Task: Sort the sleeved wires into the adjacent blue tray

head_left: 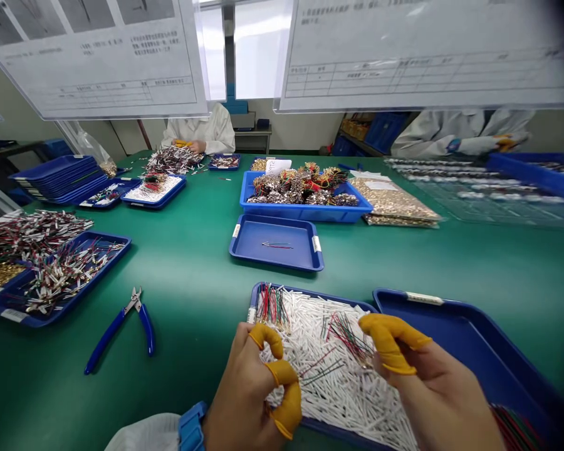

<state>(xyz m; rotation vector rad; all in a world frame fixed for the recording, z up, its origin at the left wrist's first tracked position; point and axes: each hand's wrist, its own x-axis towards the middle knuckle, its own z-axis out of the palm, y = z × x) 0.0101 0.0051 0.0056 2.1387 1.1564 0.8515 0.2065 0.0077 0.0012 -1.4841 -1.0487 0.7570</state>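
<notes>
My left hand (256,391) wears yellow finger cots and is curled in a pinch over the near blue tray (310,294) of white tubes (338,382); what it pinches I cannot make out. My right hand (423,382), also in yellow cots, pinches a small bundle of red and green wires (350,335) above the same tray. More red and green wires (270,305) lie at the tray's far left corner.
Blue-handled pliers (122,329) lie on the green table (192,269) to the left. A small blue tray (276,242) holds a single wire; a bare blue tray (470,341) sits right. Other trays of wired parts (51,275) surround. Two co-workers in white sit opposite.
</notes>
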